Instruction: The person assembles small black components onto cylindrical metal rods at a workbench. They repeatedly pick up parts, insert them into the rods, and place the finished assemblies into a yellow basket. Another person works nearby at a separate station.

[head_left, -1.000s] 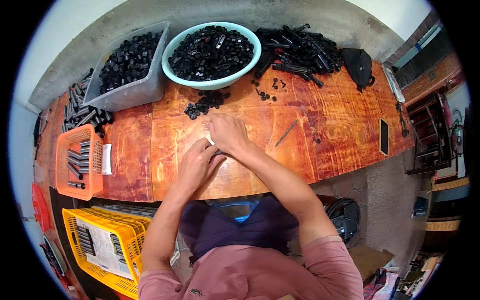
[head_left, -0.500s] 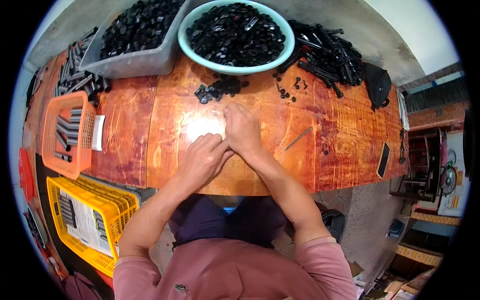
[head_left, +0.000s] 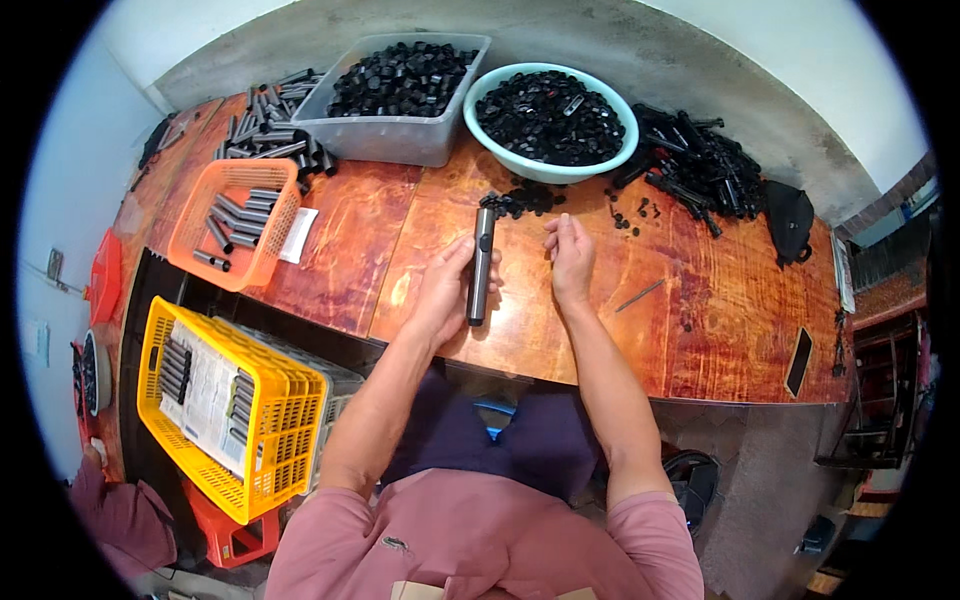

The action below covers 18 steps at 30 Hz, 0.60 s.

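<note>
My left hand is wrapped round a dark grey metal tube with black ends and a black button on its side. The tube stands nearly lengthwise away from me, over the near part of the wooden table. To its right, my right hand is apart from the tube, its fingers curled in; whether something small is in them is hidden. Just beyond the hands lies a loose heap of small black parts.
Behind stand a clear bin and a pale green basin, both full of black parts. Black pieces are piled right. Left are an orange basket and yellow crate holding tubes. A thin rod lies right.
My hands, together before, have moved apart. The tube now shows in my left hand, and my right hand is off to its right. The whole view has shifted, bringing more of the left side in.
</note>
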Tool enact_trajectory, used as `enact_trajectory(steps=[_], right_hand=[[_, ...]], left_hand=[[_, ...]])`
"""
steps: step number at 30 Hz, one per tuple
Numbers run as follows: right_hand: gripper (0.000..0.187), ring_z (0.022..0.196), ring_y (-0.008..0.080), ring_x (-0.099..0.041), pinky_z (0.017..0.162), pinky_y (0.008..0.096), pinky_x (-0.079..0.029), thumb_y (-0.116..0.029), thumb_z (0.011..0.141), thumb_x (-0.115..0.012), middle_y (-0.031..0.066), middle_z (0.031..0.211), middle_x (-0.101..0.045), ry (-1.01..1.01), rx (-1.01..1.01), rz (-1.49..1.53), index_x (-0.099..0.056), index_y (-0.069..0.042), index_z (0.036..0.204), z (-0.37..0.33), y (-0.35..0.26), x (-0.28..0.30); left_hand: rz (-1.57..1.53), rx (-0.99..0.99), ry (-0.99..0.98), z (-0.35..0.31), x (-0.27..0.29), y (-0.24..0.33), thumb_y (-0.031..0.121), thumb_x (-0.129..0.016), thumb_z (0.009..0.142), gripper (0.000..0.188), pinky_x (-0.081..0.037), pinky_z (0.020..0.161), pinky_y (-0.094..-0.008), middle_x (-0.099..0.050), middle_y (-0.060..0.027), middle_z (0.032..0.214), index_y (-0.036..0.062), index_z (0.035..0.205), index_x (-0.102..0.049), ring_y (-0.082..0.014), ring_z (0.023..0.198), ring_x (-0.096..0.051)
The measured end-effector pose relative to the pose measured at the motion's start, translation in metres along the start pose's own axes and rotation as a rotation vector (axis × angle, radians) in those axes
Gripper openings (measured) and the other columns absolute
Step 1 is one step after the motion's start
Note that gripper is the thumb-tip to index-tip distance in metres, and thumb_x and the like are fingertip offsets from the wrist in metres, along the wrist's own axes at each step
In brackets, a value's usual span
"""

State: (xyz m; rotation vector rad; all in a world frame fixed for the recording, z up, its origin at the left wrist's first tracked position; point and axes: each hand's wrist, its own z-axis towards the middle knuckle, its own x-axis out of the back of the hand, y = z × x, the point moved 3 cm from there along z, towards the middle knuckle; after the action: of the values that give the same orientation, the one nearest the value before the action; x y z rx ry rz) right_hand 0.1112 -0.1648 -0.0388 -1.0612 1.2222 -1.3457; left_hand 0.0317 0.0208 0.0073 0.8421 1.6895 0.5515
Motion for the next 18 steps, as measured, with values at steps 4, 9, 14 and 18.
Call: enact_trajectory(steps=[4,9,14,18], right_hand=[[0.041,0.062,0.0115,-0.051,0.059,0.0287,-0.041,-0.035,0.106,-0.049,0.0009,0.066,-0.052,-0.036,0.023,-0.066,-0.063,-0.002,0.087,-0.005,-0.006,-0.005],[0.039,0.059,0.0059,-0.046,0.054,0.0228,-0.036,-0.034,0.108,-0.048,-0.0018,0.066,-0.052,-0.046,0.062,-0.075,-0.063,-0.004,0.088,-0.003,-0.003,-0.004],[0.04,0.063,0.0109,-0.049,0.059,0.0289,-0.04,-0.033,0.106,-0.051,0.0008,0.066,-0.052,-0.058,0.012,-0.099,-0.064,-0.001,0.086,-0.005,-0.008,-0.006],[0.039,0.063,0.01,-0.049,0.06,0.0279,-0.04,-0.031,0.107,-0.051,0.0004,0.066,-0.053,-0.074,0.003,-0.058,-0.065,0.0,0.086,-0.006,-0.011,-0.01]], left_hand=[[-0.185,0.054,-0.02,-0.015,0.014,-0.006,0.035,-0.046,0.108,0.039,-0.054,0.074,-0.0312,-0.065,-0.0089,0.099,0.0036,0.131,-0.052,-0.0169,0.081,-0.061],[-0.01,-0.073,-0.076,-0.033,0.008,0.001,0.033,-0.054,0.106,0.043,-0.054,0.073,-0.0298,-0.067,-0.0093,0.1,0.0006,0.134,-0.055,-0.0148,0.08,-0.064],[0.299,-0.406,-0.186,-0.043,0.012,0.005,0.021,-0.065,0.1,0.042,-0.054,0.082,-0.0286,-0.069,-0.0095,0.109,-0.0006,0.135,-0.057,-0.0132,0.088,-0.065],[0.35,-0.48,-0.242,-0.044,0.013,0.012,0.019,-0.066,0.1,0.048,-0.054,0.085,-0.0292,-0.069,-0.0101,0.112,-0.0006,0.142,-0.053,-0.014,0.091,-0.066]])
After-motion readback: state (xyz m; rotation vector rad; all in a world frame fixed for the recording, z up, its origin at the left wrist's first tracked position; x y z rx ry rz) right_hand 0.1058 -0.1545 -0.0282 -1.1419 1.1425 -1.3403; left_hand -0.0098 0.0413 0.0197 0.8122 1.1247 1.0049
